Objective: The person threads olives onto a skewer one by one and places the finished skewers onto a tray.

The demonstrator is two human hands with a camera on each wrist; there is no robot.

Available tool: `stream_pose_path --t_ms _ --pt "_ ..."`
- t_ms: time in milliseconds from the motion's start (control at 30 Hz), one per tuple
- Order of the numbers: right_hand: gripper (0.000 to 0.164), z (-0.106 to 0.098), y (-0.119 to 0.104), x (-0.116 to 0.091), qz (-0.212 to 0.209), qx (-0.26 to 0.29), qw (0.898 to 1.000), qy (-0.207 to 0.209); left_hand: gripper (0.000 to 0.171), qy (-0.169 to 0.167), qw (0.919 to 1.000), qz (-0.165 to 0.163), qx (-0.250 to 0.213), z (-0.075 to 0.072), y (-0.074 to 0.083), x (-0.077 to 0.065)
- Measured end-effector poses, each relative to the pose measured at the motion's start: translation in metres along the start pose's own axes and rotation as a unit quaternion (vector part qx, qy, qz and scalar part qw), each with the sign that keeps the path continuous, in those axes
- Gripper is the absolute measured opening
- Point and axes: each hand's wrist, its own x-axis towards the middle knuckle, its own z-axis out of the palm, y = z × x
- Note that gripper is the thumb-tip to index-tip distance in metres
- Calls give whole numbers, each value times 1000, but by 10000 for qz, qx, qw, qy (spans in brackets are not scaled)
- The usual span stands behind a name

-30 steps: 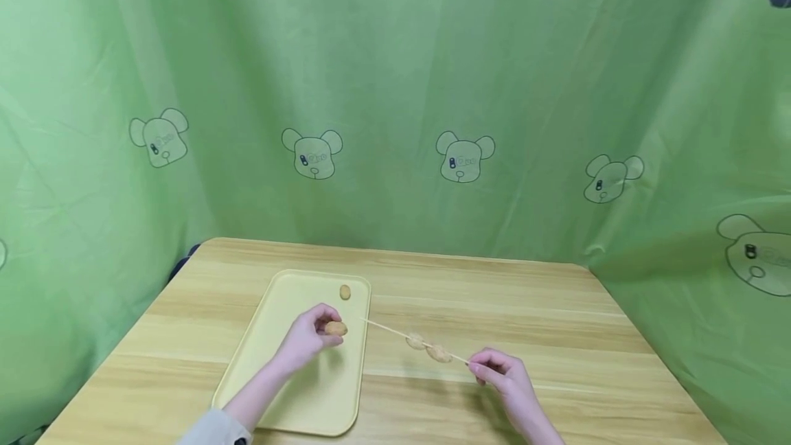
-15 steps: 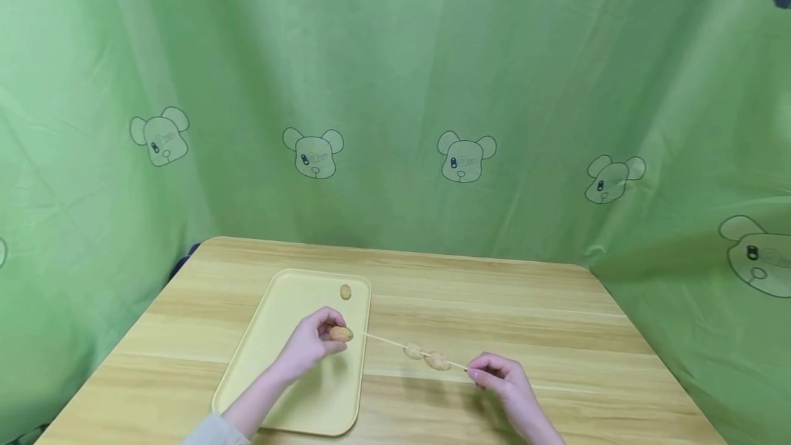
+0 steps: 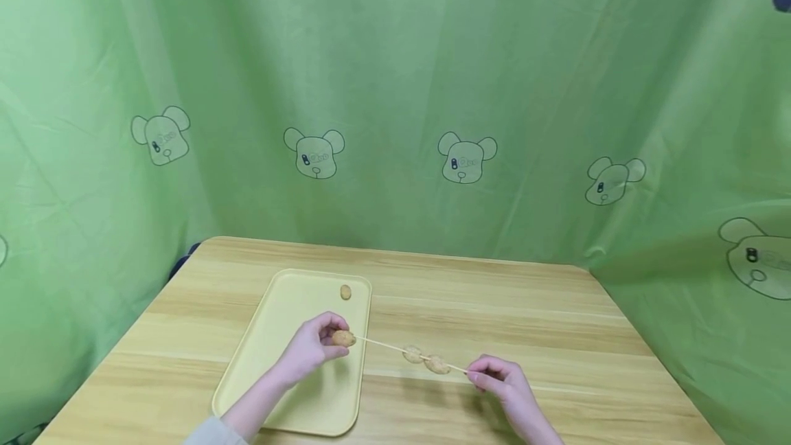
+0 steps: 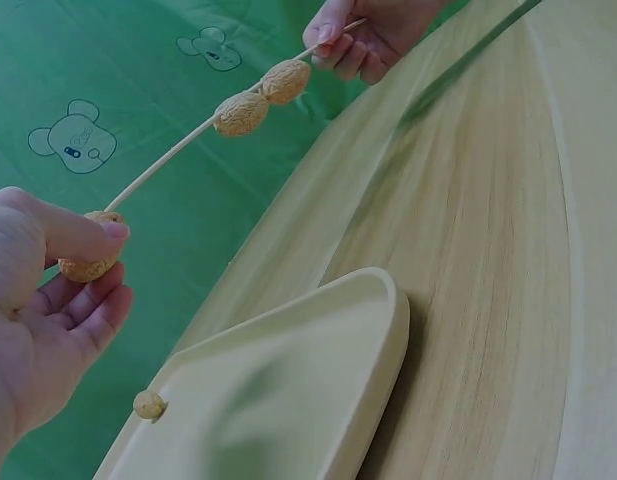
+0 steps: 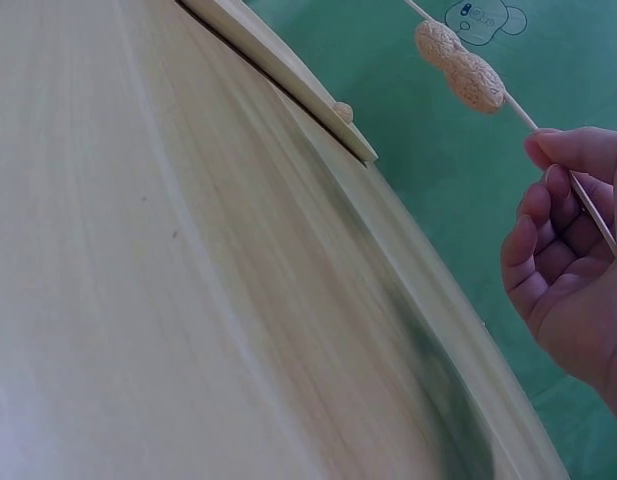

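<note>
My left hand (image 3: 309,347) pinches a brown, wrinkled fried ball (image 3: 343,338) between thumb and fingers, over the tray's right side. A thin wooden skewer (image 3: 380,344) slants from that ball to my right hand (image 3: 503,380), which grips its other end. The skewer's tip meets the held ball; how deep it goes is hidden. Two similar balls, a paler one (image 3: 412,354) and a browner one (image 3: 437,364), are threaded on the skewer nearer the right hand, touching each other in the left wrist view. Another small ball (image 4: 149,405) lies in the tray.
The pale yellow tray (image 3: 290,404) lies on the left part of the wooden table (image 3: 556,314). Green curtains (image 3: 383,74) with bear-head drawings hang behind the table and at both sides.
Over the last second my left hand has moved slightly right and down, and the ball it holds has come onto the skewer's tip. The right hand has dipped a little.
</note>
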Motion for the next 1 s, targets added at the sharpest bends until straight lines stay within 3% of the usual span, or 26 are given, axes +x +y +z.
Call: stream_pose_path --t_ms 200,433,700,1000 --pt "7 -1 -1 -1 17 87 10000 -42 30 1 9999 -92 -88 0 2 -1" --pt "8 -1 -1 -1 -21 157 9998 -101 32 -85 9993 44 -359 2 2 -2" --pt "8 -1 1 1 -68 77 9999 -121 28 159 9998 27 -133 1 0 -3" --pt "9 0 2 1 -238 29 9993 -273 34 265 9986 41 -461 2 0 -3"
